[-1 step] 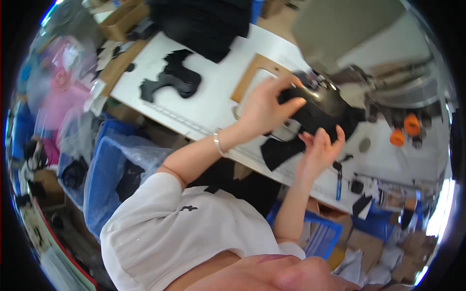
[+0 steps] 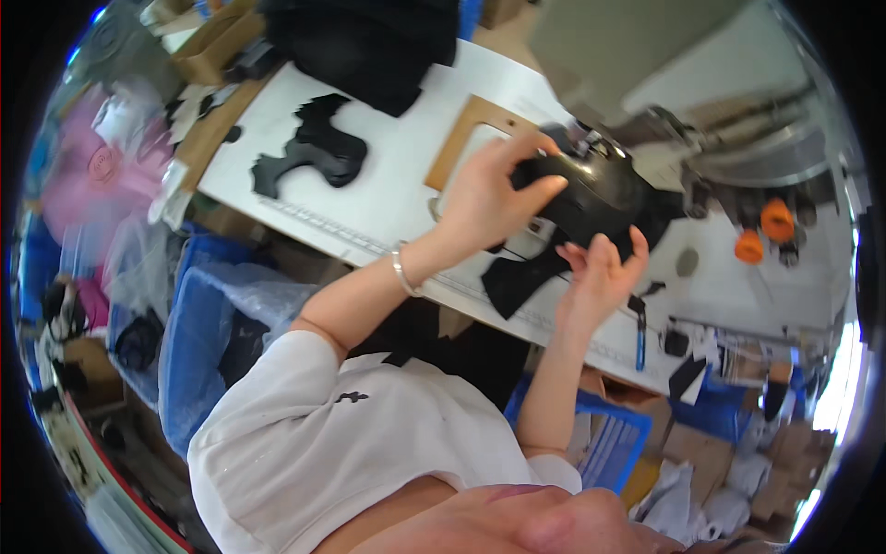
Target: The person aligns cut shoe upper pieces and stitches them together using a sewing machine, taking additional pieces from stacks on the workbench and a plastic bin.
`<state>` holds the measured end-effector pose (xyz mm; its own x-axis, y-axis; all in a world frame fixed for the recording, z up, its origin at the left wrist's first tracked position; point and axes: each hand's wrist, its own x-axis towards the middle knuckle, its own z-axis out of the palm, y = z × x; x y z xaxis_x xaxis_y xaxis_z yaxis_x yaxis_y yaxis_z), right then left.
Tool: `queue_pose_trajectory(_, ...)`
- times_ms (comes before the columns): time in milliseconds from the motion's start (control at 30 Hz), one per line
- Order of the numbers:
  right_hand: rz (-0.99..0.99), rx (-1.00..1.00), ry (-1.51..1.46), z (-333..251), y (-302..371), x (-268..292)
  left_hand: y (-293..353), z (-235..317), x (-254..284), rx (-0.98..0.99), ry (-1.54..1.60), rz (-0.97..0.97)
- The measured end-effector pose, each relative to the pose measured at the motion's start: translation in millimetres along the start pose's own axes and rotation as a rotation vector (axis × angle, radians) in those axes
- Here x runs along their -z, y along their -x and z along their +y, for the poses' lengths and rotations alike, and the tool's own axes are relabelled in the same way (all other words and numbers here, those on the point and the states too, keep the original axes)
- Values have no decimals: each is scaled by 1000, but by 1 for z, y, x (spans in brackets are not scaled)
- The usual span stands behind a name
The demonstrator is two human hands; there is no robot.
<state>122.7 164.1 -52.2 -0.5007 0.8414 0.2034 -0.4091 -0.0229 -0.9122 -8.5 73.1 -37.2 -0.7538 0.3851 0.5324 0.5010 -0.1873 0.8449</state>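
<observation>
Working at a white table [image 2: 397, 180], a person in a white T-shirt [image 2: 369, 443] reaches both bare hands toward a dark machine [image 2: 604, 198]. At far left bulges a pink plastic bag [image 2: 92, 175]; next comes a blue bin [image 2: 189, 346], its rim partly draped in clear film. On the tabletop lie black cut pieces [image 2: 328, 157], below a dark cloth heap [image 2: 369, 46] and left of a tan frame [image 2: 452, 134], partly covered by the left hand [image 2: 531, 175]. That hand's thumb and forefinger stand apart at the machine's near edge. Black cloth [image 2: 512, 282] lies in front of the machine, toward the table's near edge, just left of the right hand [image 2: 604, 268]. The right fingers are bent and raised; from here, one cannot tell whether they pinch anything. The machine blocks sight of the tabletop behind it. Farther right rest a blue-handled tool [image 2: 640, 346] and two orange knobs [image 2: 764, 231].

Since the earlier frame, the view has slid slightly, leaving table, machine and hands a little farther left; both hands keep nearly the same pose.

The cut pieces are curved with jagged ends, the frame flat and wood-toned, the machine rounded and glossy with bright metal fittings, the orange knobs squat and round.
</observation>
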Motion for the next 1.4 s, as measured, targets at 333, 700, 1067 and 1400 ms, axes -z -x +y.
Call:
queue_pose_trajectory(333,-14,-98,-119,2,0,10,2,12,6,102,80,-146)
queue_pose_trajectory(700,-163,-29,34,-8,-9,23,-2,9,5,197,171,-133)
queue_pose_trajectory(1067,-51,183,176,-3,-4,14,-1,0,4,161,148,-103)
queue_pose_trajectory(1400,-162,223,318,-9,-10,17,-4,5,8,142,128,-127)
